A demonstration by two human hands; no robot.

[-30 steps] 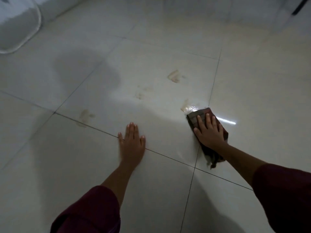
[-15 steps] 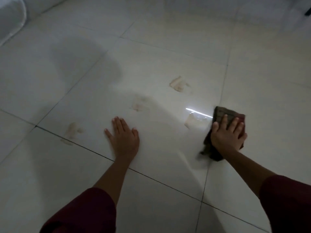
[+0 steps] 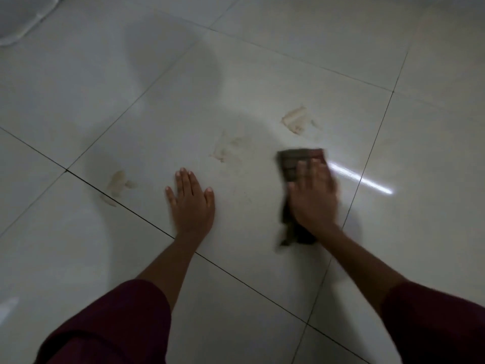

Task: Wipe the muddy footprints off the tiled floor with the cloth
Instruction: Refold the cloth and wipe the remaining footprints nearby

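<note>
A dark brown cloth (image 3: 294, 161) lies flat on the pale tiled floor (image 3: 249, 74). My right hand (image 3: 313, 198) presses down on it, blurred by motion. Its front edge sticks out past the fingers and a tail trails toward the wrist. My left hand (image 3: 190, 203) rests flat on the same tile with fingers apart, holding nothing. Three muddy marks show: one (image 3: 295, 120) beyond the cloth, a fainter smear (image 3: 225, 148) left of the cloth, and one (image 3: 118, 181) at the grout line left of my left hand.
A white rounded object (image 3: 18, 19) sits at the top left corner. A bright streak of reflected light (image 3: 362, 179) lies on the floor right of the cloth. Dark grout lines cross the floor.
My right hand has slid the cloth leftward over the footprint that lay beside it half a second ago; that mark no longer shows. My left hand stays planted.
</note>
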